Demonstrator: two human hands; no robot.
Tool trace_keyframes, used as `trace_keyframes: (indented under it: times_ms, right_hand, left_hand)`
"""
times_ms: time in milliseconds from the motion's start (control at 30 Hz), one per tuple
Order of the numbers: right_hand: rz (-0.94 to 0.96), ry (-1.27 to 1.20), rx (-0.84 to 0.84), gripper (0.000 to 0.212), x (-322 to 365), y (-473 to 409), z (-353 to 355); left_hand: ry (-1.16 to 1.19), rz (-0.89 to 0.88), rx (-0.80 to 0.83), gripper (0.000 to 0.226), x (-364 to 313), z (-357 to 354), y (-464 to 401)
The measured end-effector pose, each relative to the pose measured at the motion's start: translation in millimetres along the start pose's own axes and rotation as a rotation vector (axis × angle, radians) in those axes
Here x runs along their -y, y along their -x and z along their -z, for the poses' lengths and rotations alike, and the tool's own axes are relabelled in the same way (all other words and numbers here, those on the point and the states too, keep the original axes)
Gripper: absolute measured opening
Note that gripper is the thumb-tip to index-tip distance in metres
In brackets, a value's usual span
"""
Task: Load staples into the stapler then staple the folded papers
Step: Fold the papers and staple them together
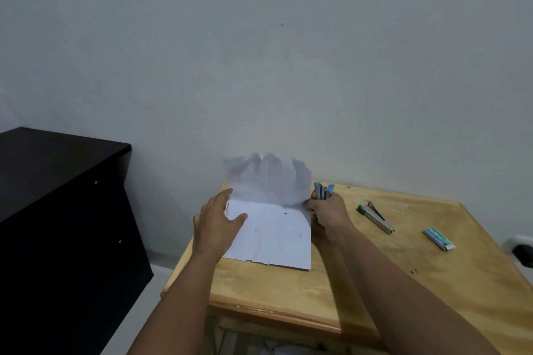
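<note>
Wooden surface sitting against pale wall | papers lying centre, upper flap blurred | left hand pressing flat, open | right hand gripping blue stapler at paper edge | staple box lying right.

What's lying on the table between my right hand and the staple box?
A second stapler, lying open on the wooden table between the right hand and staple box, per the head view.

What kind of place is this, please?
Probably a plain room at home or a small office: a bare wooden table against a plain wall, with a dark cabinet beside it.
</note>
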State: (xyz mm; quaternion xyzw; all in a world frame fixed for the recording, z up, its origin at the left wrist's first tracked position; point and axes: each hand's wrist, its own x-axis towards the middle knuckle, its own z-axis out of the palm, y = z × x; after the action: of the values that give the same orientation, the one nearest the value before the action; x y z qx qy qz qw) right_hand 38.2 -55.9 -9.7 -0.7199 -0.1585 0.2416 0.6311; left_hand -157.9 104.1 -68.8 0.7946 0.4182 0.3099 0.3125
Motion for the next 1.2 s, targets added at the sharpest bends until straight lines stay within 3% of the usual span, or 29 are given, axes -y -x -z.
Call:
trace_keyframes:
  times_ms: [200,300,367,533,667,733,833,967,1033,1100,1200]
  right_hand:
    - [0.041,0.028,0.082,0.031,-8.4,1.7,7.6]
    - [0.031,-0.009,0.153,0.027,-11.8,0.7,11.7]
    - [0.067,0.098,0.139,0.023,-9.7,0.4,16.2]
    - [0.188,0.498,0.242,0.043,-7.7,-1.5,21.5]
    - [0.201,0.996,0.365,0.049,0.9,6.3,10.1]
    - [0.188,1.08,0.382,0.051,2.1,9.2,5.2]
    - [0.168,1.04,0.386,0.041,4.0,10.0,3.8]
    - [0.146,0.909,0.317,0.036,4.7,6.3,9.2]
    - [0.112,0.722,0.31,0.036,4.8,7.6,13.7]
    - [0.073,0.438,0.298,0.039,10.5,11.2,19.9]
    - [0.022,0.06,0.216,0.04,26.0,14.4,28.1]
  left_hand:
    - [0.507,0.143,-0.066,0.043,-5.6,10.1,0.7]
    - [0.616,0.214,-0.094,0.044,-7.5,19.0,-1.6]
    - [0.645,0.252,-0.107,0.047,-5.3,24.2,-2.7]
    - [0.641,0.238,-0.083,0.062,-3.2,29.1,-4.7]
    - [0.318,0.154,0.068,0.038,-8.0,27.2,1.5]
    - [0.22,0.104,0.143,0.028,-4.4,23.8,3.0]
    - [0.062,-0.053,0.187,0.013,-4.6,19.7,8.1]
    - [-0.186,-0.193,0.156,0.028,-0.3,12.4,14.7]
    - [-0.241,-0.219,0.149,0.036,-2.3,9.3,18.6]
    - [-0.093,-0.139,0.126,0.041,-12.0,8.6,21.2]
    - [0.61,0.258,0.015,0.041,-38.6,19.8,20.2]
